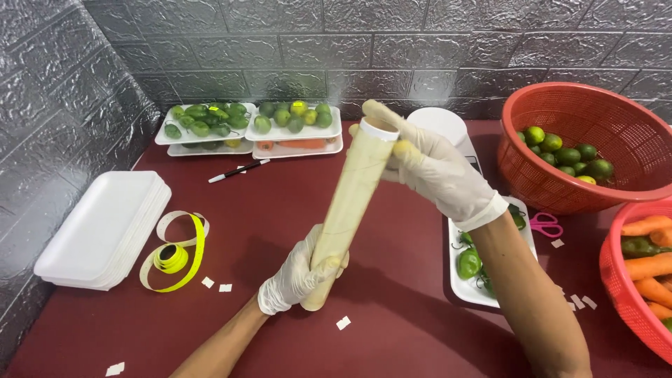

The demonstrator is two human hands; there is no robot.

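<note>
I hold a long roll of clear plastic wrap (350, 203) tilted over the dark red table (392, 315). My left hand (297, 276), in a white glove, grips the roll's lower end. My right hand (437, 171), also gloved, clasps the upper end, fingers around its white core. Under my right forearm lies a white foam tray (458, 283) with green peppers (469, 262) on it.
A stack of white foam trays (101, 227) and a yellow label tape roll (171, 257) lie left. Filled trays of green fruit (294, 119) and peppers (206, 120) stand at the back, with a pen (238, 170). Red baskets of limes (581, 143) and carrots (647, 269), pink scissors (546, 225) right.
</note>
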